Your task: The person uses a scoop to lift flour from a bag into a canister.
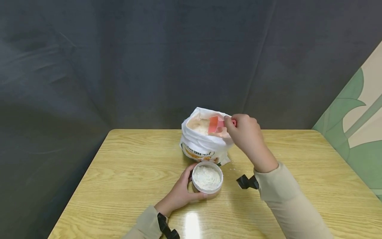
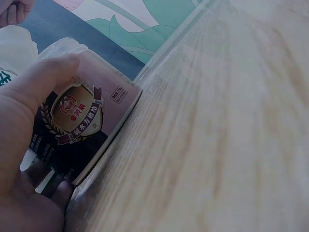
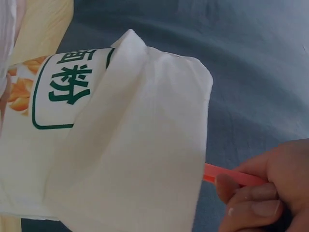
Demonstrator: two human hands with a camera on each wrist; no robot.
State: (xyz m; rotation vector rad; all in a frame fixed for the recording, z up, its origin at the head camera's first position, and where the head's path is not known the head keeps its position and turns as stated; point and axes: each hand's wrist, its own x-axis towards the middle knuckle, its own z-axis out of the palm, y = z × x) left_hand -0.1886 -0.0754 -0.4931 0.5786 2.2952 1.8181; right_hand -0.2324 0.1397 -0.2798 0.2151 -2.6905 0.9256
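Note:
A white bag [image 1: 198, 141] of flour stands with its mouth rolled open near the table's far edge. My right hand [image 1: 246, 131] is at the bag's right rim and grips the handle of a red-orange scoop [image 1: 213, 124], whose head is inside the mouth over the flour [image 1: 199, 126]. In the right wrist view, the bag's side hides the scoop's head; only its handle [image 3: 234, 176] shows. In front of the bag, a round plastic jar [image 2: 113, 108] with a dark label stands upright on the table, filled with white powder [image 1: 207, 178]. Around its side curl the thumb and fingers of my left hand [image 1: 180, 192].
The wooden table [image 1: 143, 162] ends just behind the bag, where a dark curtain [image 1: 167, 66] hangs. Small white specks lie on the table right of the jar. To the right is a wall panel [image 1: 352, 126] with a green leaf pattern.

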